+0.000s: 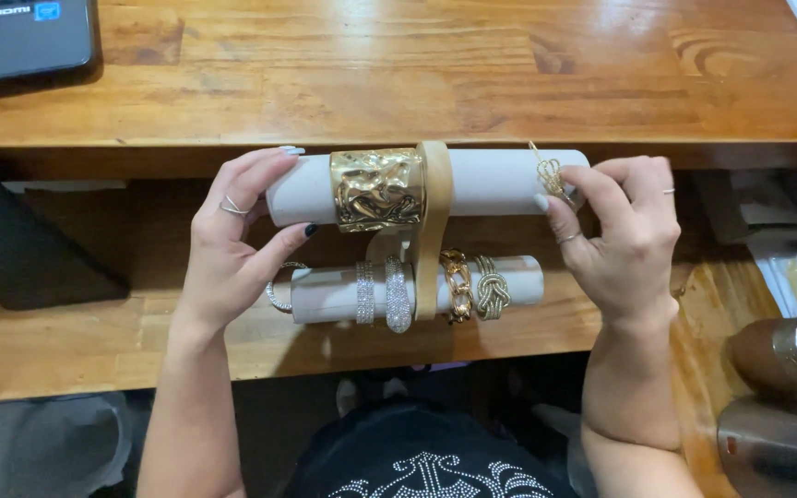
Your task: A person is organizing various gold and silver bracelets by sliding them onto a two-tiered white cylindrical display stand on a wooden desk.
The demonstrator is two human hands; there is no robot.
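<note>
Head view: I judge the two-tier bracelet stand [434, 221] light but top-heavy; left hand [232, 244] clamps one roll end, right hand [624, 235] pinches a thin gold bracelet [551, 173] opposite.

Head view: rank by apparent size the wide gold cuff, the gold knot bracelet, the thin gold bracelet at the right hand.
1. Wide gold cuff on the upper roll, clearly largest.
2. Gold knot bracelet on the lower roll.
3. Thin gold bracelet under the right hand; partly hidden by fingers, so unsure against the knot one.
</note>
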